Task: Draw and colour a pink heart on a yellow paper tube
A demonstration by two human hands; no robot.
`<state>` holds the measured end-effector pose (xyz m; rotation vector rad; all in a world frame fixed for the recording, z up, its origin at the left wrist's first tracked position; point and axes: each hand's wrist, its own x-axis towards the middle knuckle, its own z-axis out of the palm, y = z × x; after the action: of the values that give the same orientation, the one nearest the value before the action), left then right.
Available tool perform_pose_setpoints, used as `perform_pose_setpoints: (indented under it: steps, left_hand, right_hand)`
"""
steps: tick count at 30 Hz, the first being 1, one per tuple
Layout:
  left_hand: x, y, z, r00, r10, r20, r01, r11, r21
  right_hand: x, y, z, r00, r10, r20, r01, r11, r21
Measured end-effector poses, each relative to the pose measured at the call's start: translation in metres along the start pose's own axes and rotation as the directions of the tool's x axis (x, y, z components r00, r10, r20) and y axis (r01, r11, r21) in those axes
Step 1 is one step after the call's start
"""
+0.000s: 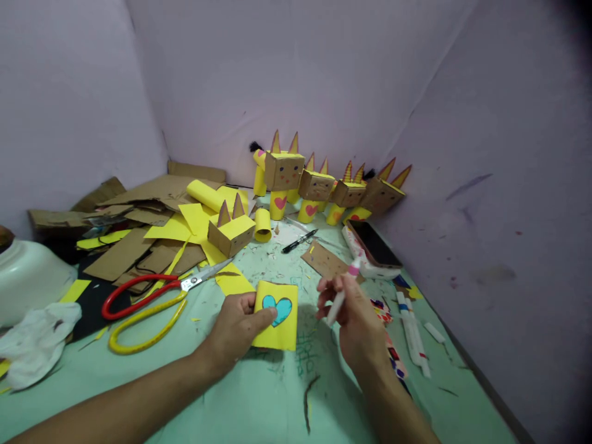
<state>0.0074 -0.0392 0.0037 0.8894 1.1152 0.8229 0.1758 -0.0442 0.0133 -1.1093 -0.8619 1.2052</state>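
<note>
My left hand (240,324) grips a yellow paper piece (285,336) by its left side, thumb lying across the front. A blue heart (279,311) with a dark outline is drawn on that paper. To the right, my right hand (358,317) holds a white marker (337,305) with a pink end pointing up and away; its lower end points down at the table, apart from the paper. Just beyond the paper lie a brown cardboard piece (326,259) and a black pen (300,241).
Red-and-yellow-handled scissors (187,283) lie at left, before a heap of cardboard and yellow paper scraps (152,188). Several eared cardboard figures (284,172) stand along the back wall. A phone (372,242), white markers (411,330) and a paint palette (395,361) are at right.
</note>
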Motion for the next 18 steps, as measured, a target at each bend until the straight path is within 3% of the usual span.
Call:
perform_pose_setpoints:
  steps: [2, 4, 7, 12, 18]
  left_hand:
    - [0.0, 0.001, 0.001, 1.0, -0.008, -0.007, 0.008, 1.0, 0.01]
    - [0.0, 0.001, 0.001, 1.0, 0.006, -0.007, -0.006, 1.0, 0.013]
    - [0.0, 0.001, 0.0, 0.999, 0.032, -0.003, -0.032, 0.999, 0.012]
    - [-0.001, 0.004, 0.002, 0.999, 0.033, -0.006, -0.033, 0.998, 0.059]
    - [0.003, 0.002, -0.001, 0.999, 0.041, 0.013, -0.042, 0.996, 0.085]
  right_hand:
    - [-0.003, -0.01, -0.004, 0.995, 0.049, 0.091, -0.062, 0.988, 0.141]
    - [-0.006, -0.016, -0.004, 0.983, 0.071, 0.167, -0.099, 0.982, 0.161]
    - [-0.011, -0.019, -0.001, 0.989, -0.022, 0.149, 0.001, 0.99, 0.141]
    - [-0.013, -0.016, 0.0, 0.969, -0.212, 0.128, 0.175, 0.953, 0.248]
    - [-0.017, -0.012, 0.007, 0.953, -0.117, 0.279, 0.03, 0.954, 0.298]
